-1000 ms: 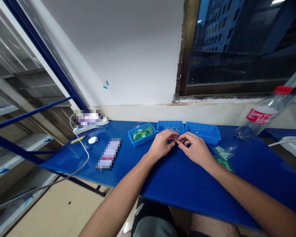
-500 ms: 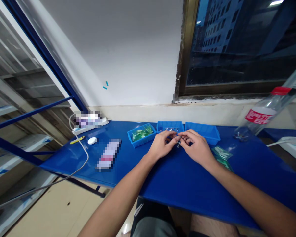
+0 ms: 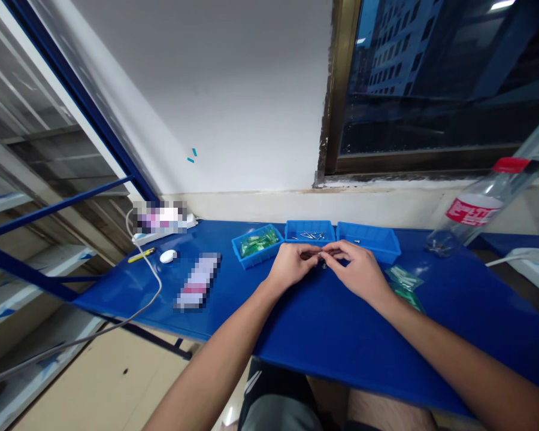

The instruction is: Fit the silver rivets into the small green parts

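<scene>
Blue and glossy, the bench [image 3: 341, 335] carries a clear plastic bottle [image 3: 471, 211] with a red cap [image 3: 512, 164] near its right back corner. Along the back edge stand, ribbed and blue, a right tray [image 3: 375, 235], a left tray [image 3: 259, 260] of green packets [image 3: 257, 242] and a middle tray [image 3: 309, 225] of thin metal rods [image 3: 311, 235]. The left hand [image 3: 291, 263] and right hand [image 3: 358, 266] meet before them, the right hiding a corner of the right tray. Pinched between the two, nearer the back edge, sits a tiny, shiny metal part [image 3: 323, 262], mostly hidden.
</scene>
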{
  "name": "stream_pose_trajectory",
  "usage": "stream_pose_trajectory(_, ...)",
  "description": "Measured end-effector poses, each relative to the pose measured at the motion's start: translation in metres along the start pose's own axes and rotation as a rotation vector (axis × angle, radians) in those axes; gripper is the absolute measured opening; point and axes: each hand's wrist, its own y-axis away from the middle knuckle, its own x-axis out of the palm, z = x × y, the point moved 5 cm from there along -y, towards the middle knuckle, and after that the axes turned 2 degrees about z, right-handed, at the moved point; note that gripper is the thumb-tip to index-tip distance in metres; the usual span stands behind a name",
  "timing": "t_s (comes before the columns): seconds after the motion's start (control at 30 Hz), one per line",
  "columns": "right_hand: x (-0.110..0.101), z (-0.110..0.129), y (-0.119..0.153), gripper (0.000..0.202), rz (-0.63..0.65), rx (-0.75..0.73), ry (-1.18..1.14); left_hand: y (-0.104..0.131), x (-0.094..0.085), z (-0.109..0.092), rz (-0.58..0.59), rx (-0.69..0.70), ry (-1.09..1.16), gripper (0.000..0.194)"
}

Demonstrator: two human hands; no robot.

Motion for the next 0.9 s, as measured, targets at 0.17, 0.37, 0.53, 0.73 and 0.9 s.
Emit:
stream_pose_trajectory(0.17,0.005,-0.009,0.002,0.011,0.032,0.076,-0.024,-0.001,-0.001,-0.001,-0.037,0.028,-0.028,0.019)
stream_pose_trajectory(0.37,0.005,-0.007,0.0,0.015,0.038,0.043,-0.015,-0.002,0.0,-0.002,-0.06,0.053,0.046,0.025)
stream_pose_trajectory(0.53,0.0,-0.003,-0.002,0.014,0.001,-0.014,0.085,0.002,-0.003,-0.011,-0.043,0.03,-0.047,0.022)
stream_pose_trajectory(0.73,0.0,-0.003,-0.001,0.012,0.042,-0.025,-0.025,0.002,-0.003,-0.012,0.038,0.021,-0.04,0.032)
stream_pose_trajectory(0.9,0.001,-0.005,0.0,0.014,0.024,0.0,-0.022,-0.001,-0.001,0.001,-0.001,-0.002,0.055,0.02)
